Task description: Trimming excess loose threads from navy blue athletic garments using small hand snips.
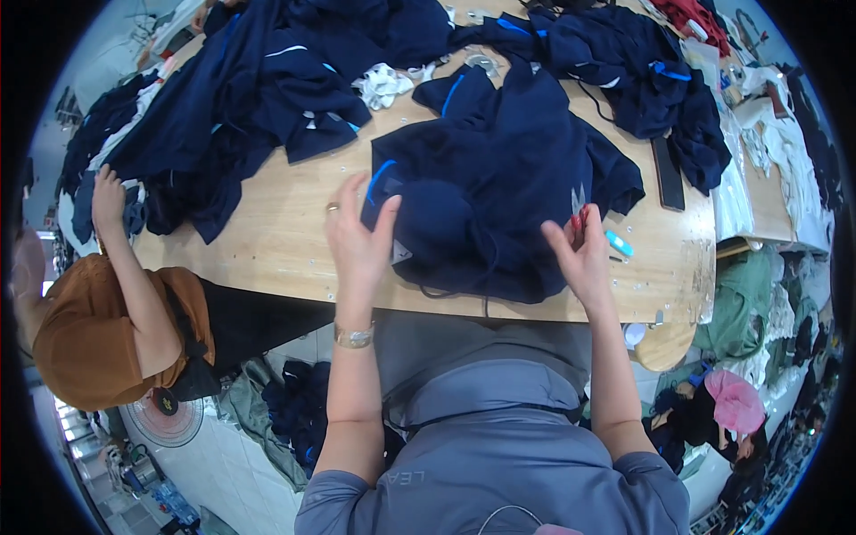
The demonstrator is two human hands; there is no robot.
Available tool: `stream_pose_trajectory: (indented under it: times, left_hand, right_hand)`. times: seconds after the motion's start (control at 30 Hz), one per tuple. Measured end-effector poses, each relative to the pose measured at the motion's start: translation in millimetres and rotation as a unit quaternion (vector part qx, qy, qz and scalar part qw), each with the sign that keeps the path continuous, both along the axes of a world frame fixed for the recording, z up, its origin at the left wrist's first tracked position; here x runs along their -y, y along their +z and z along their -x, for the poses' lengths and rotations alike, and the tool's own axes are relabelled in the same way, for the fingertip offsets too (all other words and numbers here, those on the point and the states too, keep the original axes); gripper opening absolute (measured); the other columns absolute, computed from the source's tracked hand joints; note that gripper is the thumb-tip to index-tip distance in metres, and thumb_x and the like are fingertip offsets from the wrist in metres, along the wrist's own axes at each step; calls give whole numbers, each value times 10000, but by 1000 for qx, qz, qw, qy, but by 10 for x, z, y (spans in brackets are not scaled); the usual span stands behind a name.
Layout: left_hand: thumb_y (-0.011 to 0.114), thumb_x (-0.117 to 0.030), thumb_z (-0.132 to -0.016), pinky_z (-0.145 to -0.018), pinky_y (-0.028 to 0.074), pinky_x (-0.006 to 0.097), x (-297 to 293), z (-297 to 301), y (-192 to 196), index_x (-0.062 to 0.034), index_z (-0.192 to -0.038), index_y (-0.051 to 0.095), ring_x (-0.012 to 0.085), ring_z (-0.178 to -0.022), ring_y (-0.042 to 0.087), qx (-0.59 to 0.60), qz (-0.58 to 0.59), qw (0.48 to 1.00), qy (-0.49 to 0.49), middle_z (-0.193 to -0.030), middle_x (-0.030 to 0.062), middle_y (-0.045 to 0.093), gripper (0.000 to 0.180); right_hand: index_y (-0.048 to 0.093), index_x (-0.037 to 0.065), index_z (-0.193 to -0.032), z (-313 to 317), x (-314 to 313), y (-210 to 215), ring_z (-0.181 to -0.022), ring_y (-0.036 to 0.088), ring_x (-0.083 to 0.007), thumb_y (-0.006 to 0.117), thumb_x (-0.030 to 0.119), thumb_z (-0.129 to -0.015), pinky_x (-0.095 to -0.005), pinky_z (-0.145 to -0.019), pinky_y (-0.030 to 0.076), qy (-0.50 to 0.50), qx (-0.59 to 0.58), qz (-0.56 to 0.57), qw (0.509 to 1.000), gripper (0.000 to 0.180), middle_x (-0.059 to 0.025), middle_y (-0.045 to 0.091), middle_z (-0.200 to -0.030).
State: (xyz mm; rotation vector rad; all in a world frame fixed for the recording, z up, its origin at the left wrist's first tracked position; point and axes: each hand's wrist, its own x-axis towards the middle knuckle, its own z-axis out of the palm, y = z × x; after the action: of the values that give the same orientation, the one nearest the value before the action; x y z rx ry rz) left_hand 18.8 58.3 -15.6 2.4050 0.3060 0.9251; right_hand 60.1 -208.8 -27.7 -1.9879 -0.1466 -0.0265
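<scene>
Nearest: person's grey shirt (499, 464), forearms reaching fwd over bench (276, 236). L hand (355, 236), w/ ring + wristwatch (354, 339): grip open, thumb & fingers spread, nothing held; at L edge of navy garment (522, 196), contact w/ cloth can't be told. R hand (584, 263): grip closed on red-handled scissors (578, 217), blades pointing away from body, at garment's R side.

Garment: on bench at near edge, between & beyond the hands. Dk navy, matte, soft-looking, loosely spread w/ creases. Near L part smooth & rounded, hood-like; folds gather nr middle. Sleeve-like piece juts out R. Bright blue strip on L edge, 2nd on flap at far side. Small pale patch low on L edge. Dk cord shows at near edge, one end hanging over bench rim.

Just R of R hand: turquoise obj. (617, 242), kind unclear. To L, co-worker in brown top (98, 330), hand (109, 201) at edge of big navy pile (259, 98). Farther R: dk phone (669, 178), flat, beside 2nd navy pile (624, 71), also w/ blue strips. Beyond, btwn piles: crumpled white cloth (383, 86). Far R: red cloth (695, 22).
</scene>
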Motion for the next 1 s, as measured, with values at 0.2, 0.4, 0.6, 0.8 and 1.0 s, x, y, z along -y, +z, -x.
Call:
stream_pose_trajectory:
  times: [0.2, 0.4, 0.6, 0.8, 1.0]
  left_hand:
    - [662, -244, -819, -598, 460, 265, 212, 372, -62, -27, -852, 612, 165, -693, 608, -177, 266, 942, -104, -763, 86, 632, 225]
    - [409, -466, -928, -479, 449, 207, 845, 638, -465, -10, -974, 604, 130, -682, 629, -510, 517, 616, -306, -804, 83, 637, 498]
    - [424, -407, -939, -838, 451, 340, 1084, 410, -316, -67, -1127, 543, 199, -1034, 549, -116, 882, 372, -266, -1079, 93, 590, 406]
    - [463, -146, -871, -986, 373, 424, 942, 242, -110, -5, -1091, 552, 257, -1089, 506, -55, 909, 353, -216, -1119, 114, 577, 276]
    - [421, -157, -721, -1038, 281, 438, 963, 267, -316, 14, -1105, 551, 290, -1128, 476, -17, 927, 268, -260, -1203, 157, 541, 439]
  right_hand:
    - [419, 43, -866, 357, 128, -219, -588, 538, -288, 759, 258, -688, -375, -527, 425, 78, 101, 230, 965, 440, -98, 521, -682]
    - [393, 53, -908, 263, 82, -361, -621, 542, -157, 680, 58, -764, -270, -571, 424, 30, -74, -28, 996, 321, -68, 544, -713]
    - [338, 106, -869, 154, -141, 129, -724, 458, -54, 620, -45, -805, -185, -669, 374, 38, -108, -420, 900, 326, -9, 518, -822]
    - [448, 114, -941, 175, -162, 243, -734, 509, -93, 545, 4, -846, -215, -642, 405, -48, -173, -586, 790, 175, -8, 548, -854]
    - [534, 4, -1107, 76, -127, -88, -960, 586, -226, 456, 46, -838, -332, -850, 475, -107, -312, -712, 620, 283, -112, 605, -1039]
